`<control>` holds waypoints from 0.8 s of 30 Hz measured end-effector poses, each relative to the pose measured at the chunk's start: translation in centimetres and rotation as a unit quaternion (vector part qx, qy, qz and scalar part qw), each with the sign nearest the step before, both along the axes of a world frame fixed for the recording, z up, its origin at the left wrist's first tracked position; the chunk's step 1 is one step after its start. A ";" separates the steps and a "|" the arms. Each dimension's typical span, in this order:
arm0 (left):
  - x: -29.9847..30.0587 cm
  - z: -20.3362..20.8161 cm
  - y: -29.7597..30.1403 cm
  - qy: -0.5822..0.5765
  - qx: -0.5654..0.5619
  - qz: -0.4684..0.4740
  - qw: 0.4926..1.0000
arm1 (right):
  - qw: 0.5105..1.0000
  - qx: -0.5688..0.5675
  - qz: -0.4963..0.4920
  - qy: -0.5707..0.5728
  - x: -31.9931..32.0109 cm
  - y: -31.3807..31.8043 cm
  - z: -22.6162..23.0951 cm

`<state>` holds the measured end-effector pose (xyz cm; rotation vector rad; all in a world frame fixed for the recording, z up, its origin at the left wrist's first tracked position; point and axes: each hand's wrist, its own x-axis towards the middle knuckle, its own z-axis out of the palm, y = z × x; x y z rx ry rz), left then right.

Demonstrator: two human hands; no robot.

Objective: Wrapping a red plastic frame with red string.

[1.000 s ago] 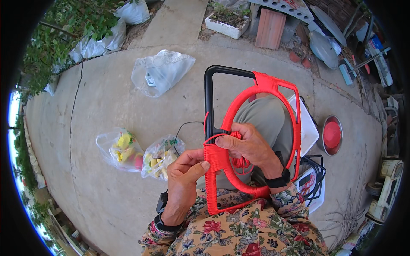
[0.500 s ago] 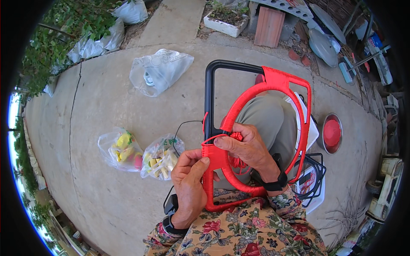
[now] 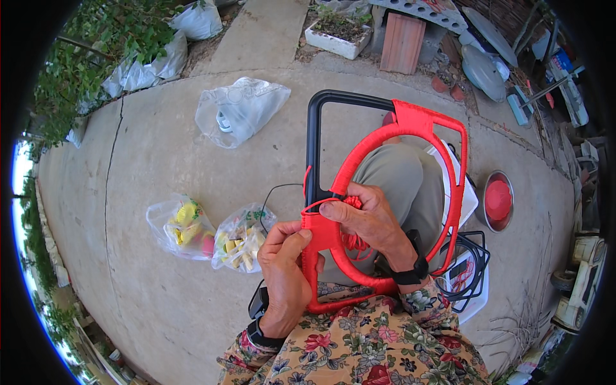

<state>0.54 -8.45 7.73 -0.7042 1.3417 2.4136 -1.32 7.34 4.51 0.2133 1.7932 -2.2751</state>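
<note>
A black rectangular frame (image 3: pixel 313 138) with a ring inside it stands tilted over my lap. Red cord wrapping (image 3: pixel 359 154) covers the ring and much of the frame; the upper left of the frame is bare black. My left hand (image 3: pixel 283 273) pinches the frame's left side at the wrapped part, thumb on top. Beside it, my right hand (image 3: pixel 377 224) is closed on a bundle of red cord (image 3: pixel 354 241), its thumb pressing near the wrapping's upper edge. A strand of cord crosses the frame there, and a short loose end sticks up along the black bar.
Two clear bags (image 3: pixel 183 228) with yellow and pale pieces lie on the concrete at left. Another clear bag (image 3: pixel 244 109) lies farther ahead. At right are a metal bowl (image 3: pixel 507 221) with red contents, a white container (image 3: pixel 475 301) and a coiled black cable (image 3: pixel 478 266).
My left thumb has slid slightly up and left on the wrapped bar. The cord strand over the frame lies a little lower and closer to the wrapping. Otherwise the hold is the same.
</note>
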 end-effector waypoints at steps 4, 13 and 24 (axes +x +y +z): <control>0.1 -0.2 -0.1 0.007 0.007 0.000 1.000 | 1.000 -0.004 0.008 -0.001 -0.1 0.1 0.0; -0.3 -0.6 -0.1 -0.001 0.008 -0.002 1.000 | 1.000 -0.013 0.006 -0.008 -0.2 0.0 -0.3; -0.2 -0.6 -0.4 0.001 0.020 -0.012 1.000 | 1.000 -0.024 0.002 -0.003 -0.1 -0.3 -0.2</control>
